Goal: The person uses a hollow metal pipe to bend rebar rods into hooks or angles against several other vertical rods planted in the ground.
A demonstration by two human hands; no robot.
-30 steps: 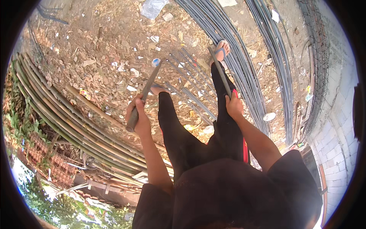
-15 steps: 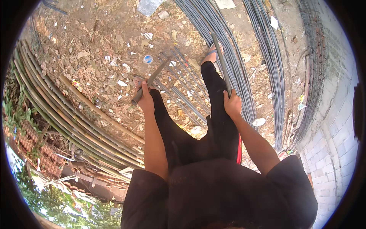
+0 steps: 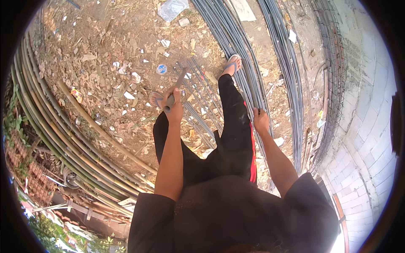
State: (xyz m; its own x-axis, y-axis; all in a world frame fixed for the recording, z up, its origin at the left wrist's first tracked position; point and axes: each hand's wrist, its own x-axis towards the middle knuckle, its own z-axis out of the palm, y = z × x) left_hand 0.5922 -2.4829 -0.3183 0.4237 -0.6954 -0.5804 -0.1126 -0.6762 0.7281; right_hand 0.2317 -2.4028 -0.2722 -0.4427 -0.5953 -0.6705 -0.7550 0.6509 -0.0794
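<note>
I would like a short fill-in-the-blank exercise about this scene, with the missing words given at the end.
1. The left hand and the right hand each grip one grey bar, so ____ bars are held altogether.
2. The black trousers have a ____ stripe along the side.
3. The bamboo poles lie toward the ____ edge of the picture.
4. The pale block wall stands toward the ____ edge of the picture.

Missing words: two; red; left; right.
</note>
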